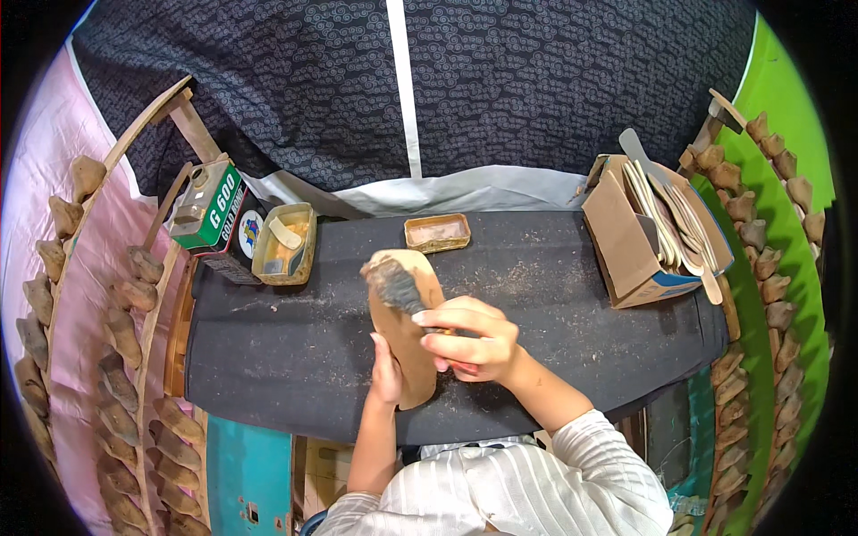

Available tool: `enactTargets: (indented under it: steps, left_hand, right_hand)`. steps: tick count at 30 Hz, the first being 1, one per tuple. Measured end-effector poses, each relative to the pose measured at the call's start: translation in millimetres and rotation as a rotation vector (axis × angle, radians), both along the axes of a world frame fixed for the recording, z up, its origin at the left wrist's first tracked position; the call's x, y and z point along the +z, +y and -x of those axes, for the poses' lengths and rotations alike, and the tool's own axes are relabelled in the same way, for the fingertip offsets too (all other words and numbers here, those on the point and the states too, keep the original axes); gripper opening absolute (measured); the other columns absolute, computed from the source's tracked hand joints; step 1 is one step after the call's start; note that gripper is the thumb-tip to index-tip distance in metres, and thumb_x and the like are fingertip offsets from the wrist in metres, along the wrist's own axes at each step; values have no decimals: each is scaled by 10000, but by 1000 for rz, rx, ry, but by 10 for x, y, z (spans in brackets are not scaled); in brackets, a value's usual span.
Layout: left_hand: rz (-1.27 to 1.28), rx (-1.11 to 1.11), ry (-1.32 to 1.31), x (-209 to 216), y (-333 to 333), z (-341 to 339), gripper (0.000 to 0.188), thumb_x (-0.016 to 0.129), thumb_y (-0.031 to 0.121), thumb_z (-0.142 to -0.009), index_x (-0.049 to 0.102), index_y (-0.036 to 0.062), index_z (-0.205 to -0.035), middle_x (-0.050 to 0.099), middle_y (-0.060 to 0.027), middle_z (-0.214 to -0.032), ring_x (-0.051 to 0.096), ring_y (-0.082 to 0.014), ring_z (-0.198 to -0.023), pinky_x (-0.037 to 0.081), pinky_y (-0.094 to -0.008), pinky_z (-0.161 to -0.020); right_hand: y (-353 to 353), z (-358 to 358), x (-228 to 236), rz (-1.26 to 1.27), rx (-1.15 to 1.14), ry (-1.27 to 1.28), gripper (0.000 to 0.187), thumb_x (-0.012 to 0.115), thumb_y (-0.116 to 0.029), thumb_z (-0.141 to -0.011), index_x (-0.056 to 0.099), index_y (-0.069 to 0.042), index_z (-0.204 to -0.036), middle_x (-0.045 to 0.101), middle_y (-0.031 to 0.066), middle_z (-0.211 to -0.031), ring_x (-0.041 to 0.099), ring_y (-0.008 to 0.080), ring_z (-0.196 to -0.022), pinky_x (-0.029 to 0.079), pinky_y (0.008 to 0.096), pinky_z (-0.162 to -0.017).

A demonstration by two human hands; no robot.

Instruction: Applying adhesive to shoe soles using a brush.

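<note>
My left hand (387, 373) grips a tan, sole-shaped insole (409, 357) by its left edge. The thumb lies along that edge, and the other fingers are hidden beneath. A brush (396, 286) with a dark, shaggy head is pinched in my right hand (478, 338). Its bristles rest over the upper part of the insole, touching or just above it; which one I cannot tell. Just beyond the insole sits a small rectangular dish (438, 248) with pale residue inside.
The dark cloth-covered table (554, 357) carries scattered debris. At left stand a metal can (198, 217) and a yellowish tub (308, 253) holding a spreader. A cardboard box (621, 237) of sole-shaped pieces stands at right. Racks of shoe lasts (118, 380) flank both sides.
</note>
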State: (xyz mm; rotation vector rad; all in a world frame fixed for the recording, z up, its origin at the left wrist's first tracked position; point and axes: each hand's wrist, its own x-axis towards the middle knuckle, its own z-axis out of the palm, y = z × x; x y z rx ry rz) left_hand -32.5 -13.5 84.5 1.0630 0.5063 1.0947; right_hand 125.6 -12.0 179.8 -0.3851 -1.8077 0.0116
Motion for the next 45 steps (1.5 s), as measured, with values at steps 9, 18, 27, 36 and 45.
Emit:
enactTargets:
  steps: [9,18,27,36,45]
  left_hand:
    - [134,-3,-392,190,281,46,769,120,627,-903,383,21,-1297,552,-217,-1147,594,-256,-801,520,-375,-702]
    - [186,123,-502,274,383,-9,700,156,588,-917,340,69,-1349,528,-226,-1177,582,-278,-835,497,-395,-756]
    - [131,276,-619,367,472,-47,744,207,643,-890,348,67,-1339,519,-200,-1169,557,-271,-796,487,-381,-687]
    - [60,435,-728,278,562,16,705,275,635,-887,303,130,-1378,489,-189,-1214,524,-266,-807,472,-382,-673]
    - [-14,417,-791,209,607,44,687,334,600,-888,287,138,-1395,447,-202,-1270,512,-270,-845,462,-379,-715]
  right_hand:
    - [-70,-17,-208,131,317,-214,194,727,-87,-652,657,-17,-820,644,156,-971,632,262,-683,529,324,-615]
    - [-49,13,-226,127,246,-188,206,732,-63,-632,656,-29,-821,639,148,-974,627,262,-681,519,325,-575]
    - [-94,-48,-317,106,209,-92,298,707,-2,-569,641,-19,-859,623,136,-989,609,261,-674,505,328,-579]
    - [-204,-180,-440,236,287,-56,126,703,-119,-742,657,-16,-798,661,149,-888,642,251,-677,512,303,-549]
    - [-240,-256,-480,269,331,-80,249,709,5,-593,638,-6,-831,650,131,-875,620,257,-638,498,318,-536]
